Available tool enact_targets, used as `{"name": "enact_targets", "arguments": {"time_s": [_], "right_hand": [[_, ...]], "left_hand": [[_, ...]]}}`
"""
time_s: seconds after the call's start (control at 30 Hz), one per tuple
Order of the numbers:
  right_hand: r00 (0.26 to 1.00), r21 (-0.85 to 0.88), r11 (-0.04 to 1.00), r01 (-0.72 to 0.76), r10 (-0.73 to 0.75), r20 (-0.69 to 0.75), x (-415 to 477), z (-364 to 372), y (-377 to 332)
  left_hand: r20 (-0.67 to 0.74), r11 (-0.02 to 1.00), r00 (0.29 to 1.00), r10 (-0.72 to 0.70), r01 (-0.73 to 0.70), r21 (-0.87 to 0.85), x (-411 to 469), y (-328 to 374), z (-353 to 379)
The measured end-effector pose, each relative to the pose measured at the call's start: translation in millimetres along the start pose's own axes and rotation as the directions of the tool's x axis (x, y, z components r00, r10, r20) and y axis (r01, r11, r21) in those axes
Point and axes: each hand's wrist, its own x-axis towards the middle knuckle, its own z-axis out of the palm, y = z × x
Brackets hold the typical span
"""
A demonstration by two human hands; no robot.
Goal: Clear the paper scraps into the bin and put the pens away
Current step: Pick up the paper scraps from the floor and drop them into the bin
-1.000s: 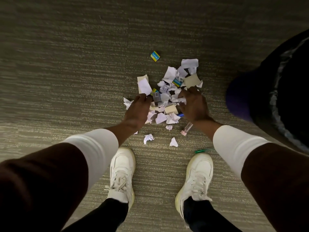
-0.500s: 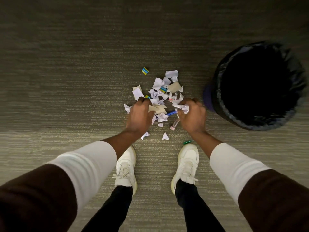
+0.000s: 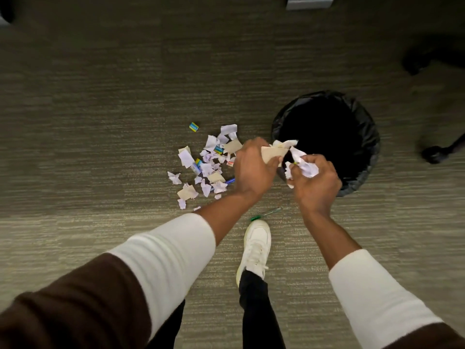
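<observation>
My left hand (image 3: 253,168) grips tan and white paper scraps (image 3: 275,151) at the near-left rim of the bin (image 3: 367,137), a round bin with a black liner. My right hand (image 3: 314,182) is closed on crumpled white scraps (image 3: 305,166), just over the rim. A pile of torn scraps (image 3: 208,165) lies on the carpet to the left of my hands. Partly under that pile is a blue pen (image 3: 229,181). By my shoe lies a green pen (image 3: 265,214).
A small blue and yellow piece (image 3: 193,127) lies apart, beyond the pile. My white shoe (image 3: 254,248) stands below the hands. Dark chair legs with casters (image 3: 435,153) are at the right, and a grey furniture base (image 3: 309,1) is at the top edge.
Both hands lifted from the pile with handfuls of scraps and moved right to the bin's rim. The view has risen and shifted, so the bin is now in full sight.
</observation>
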Motion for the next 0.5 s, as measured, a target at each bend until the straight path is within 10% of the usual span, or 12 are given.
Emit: {"name": "enact_targets", "arguments": {"time_s": [0.5], "right_hand": [[0.952,-0.009,0.959,-0.283,0.282,0.117,73.6,-18.3,42.5]], "left_hand": [[0.334,0.999,0.942,0.046,-0.035,-0.038,1.7,41.7,74.6]]}}
